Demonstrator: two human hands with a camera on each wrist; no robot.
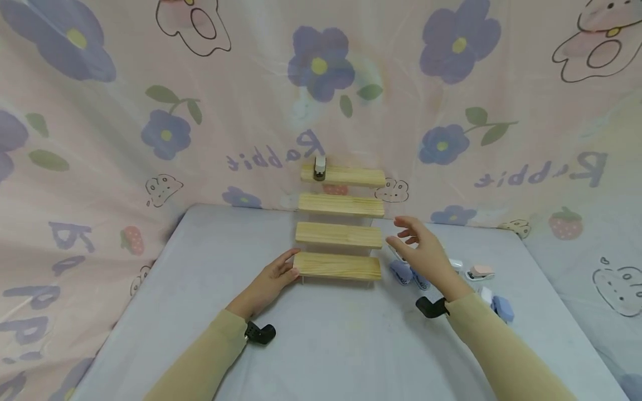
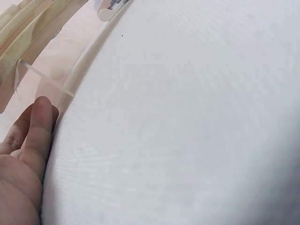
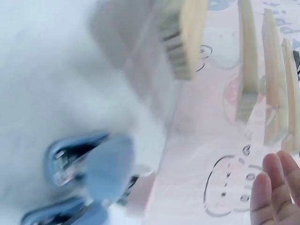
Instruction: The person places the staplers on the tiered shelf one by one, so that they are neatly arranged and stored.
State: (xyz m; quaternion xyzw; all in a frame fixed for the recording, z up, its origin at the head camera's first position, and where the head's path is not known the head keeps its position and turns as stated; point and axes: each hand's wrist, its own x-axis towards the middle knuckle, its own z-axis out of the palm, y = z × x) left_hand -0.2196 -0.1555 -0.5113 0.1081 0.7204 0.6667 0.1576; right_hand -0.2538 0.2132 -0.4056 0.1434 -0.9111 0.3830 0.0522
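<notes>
Wooden rack [image 1: 340, 235] is gripped by left hand [image 1: 271, 280], seemingly steadied; beside it, parted-fingered right hand [image 1: 426, 255] must be closed for pickup.

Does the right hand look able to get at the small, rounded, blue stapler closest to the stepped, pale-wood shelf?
Probably yes: the right hand looks empty and near, and nothing seems to cover the small, rounded, blue stapler; it would likely just need to lower.

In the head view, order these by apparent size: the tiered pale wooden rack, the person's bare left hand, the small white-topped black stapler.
1. Wooden rack
2. Left hand
3. White-topped black stapler, set farther back
</notes>
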